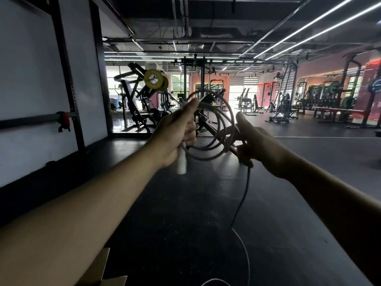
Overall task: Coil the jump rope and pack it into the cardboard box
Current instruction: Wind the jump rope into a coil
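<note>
I am gripping the white handle (181,162) of the jump rope (214,129) in my left hand (177,133), fist closed around it together with the gathered loops, the handle pointing down out of the bottom of my fist. The coil is standing upright between my hands, its rings facing me. My right hand (255,141) is pinching the rope at the coil's right edge, fingers closed on it. From there the loose tail (242,199) is hanging straight down and trailing onto the dark floor (185,213) near my feet, curving left at the bottom of view. So the uncoiled length is lying below and nearer to my right hand, which I judge should be feeding the next loop up. The cardboard box (103,273) is sitting low at near left, only its flaps showing, under my left forearm.
</note>
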Motion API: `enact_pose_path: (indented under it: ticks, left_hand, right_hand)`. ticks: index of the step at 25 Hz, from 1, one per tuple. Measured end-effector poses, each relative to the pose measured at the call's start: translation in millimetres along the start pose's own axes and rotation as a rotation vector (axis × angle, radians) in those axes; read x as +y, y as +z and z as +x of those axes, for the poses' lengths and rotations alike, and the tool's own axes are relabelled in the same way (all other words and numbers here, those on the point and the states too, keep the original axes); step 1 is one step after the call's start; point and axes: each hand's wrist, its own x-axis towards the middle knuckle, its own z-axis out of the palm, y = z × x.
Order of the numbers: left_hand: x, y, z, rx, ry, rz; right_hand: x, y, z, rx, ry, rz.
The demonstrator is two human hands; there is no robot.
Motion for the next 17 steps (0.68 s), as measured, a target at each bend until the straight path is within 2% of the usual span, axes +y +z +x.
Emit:
enact_pose_path:
  ticks: [3,6,8,11,13,17]
  left_hand:
    - [-1.8,18.2,6.0,0.286,0.023,-0.298]
    - [-1.6,30.3,9.4,0.417,0.064,-0.524]
    - [-6.6,35.7,8.8,0.480,0.052,-0.573]
    - [-20.9,35.6,2.4,0.565,0.010,-0.451]
    - [-31.5,28.8,-2.3,0.575,0.002,-0.357]
    - [-43.2,11.7,-12.7,0.388,-0.019,-0.313]
  right_hand:
    - [12.5,30.9,-4.8,0.098,-0.007,0.096]
    - [17.9,64.2,-9.1,0.091,0.013,0.197]
    - [12.3,81.3,-4.5,0.100,-0.023,0.293]
    - [3.4,89.1,5.8,0.255,0.016,0.421]
    - [5.0,85.7,10.3,0.317,0.032,0.433]
    - [4.6,70.9,13.5,0.284,-0.011,0.322]
